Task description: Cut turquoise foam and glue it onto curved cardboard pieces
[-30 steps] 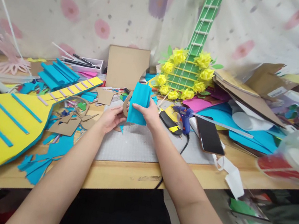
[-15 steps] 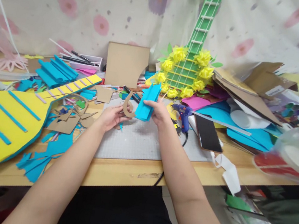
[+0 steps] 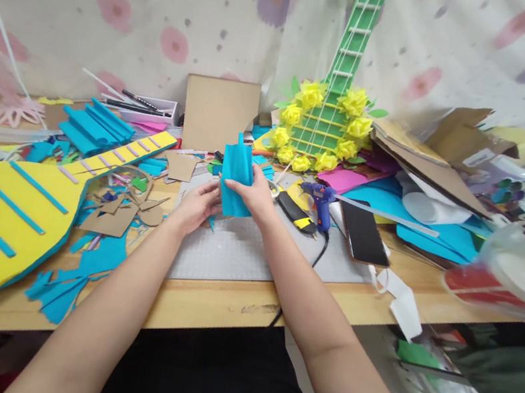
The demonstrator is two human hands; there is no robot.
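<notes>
My right hand (image 3: 258,196) pinches a folded piece of blue crepe paper (image 3: 236,175), thumb across its front, above the grey cutting mat (image 3: 226,254). Close to the paper's left edge is my left hand (image 3: 195,206), its fingers curled and partly behind the sheet. The curved cardboard piece that it held a moment ago is now hidden behind the paper. Just right of my right hand lies a black and yellow utility knife (image 3: 296,212), with a blue glue gun (image 3: 321,201) beside it.
A yellow cardboard instrument shape (image 3: 3,198) and paper scraps (image 3: 105,253) lie at left. At the back stand a cardboard sheet (image 3: 219,114) and a green instrument with yellow flowers (image 3: 329,120). A phone (image 3: 365,233) and plastic tub (image 3: 494,291) are at right.
My right hand has moved left with the blue crepe paper, bringing it in front of the curved cardboard piece at my left hand. The utility knife is more exposed.
</notes>
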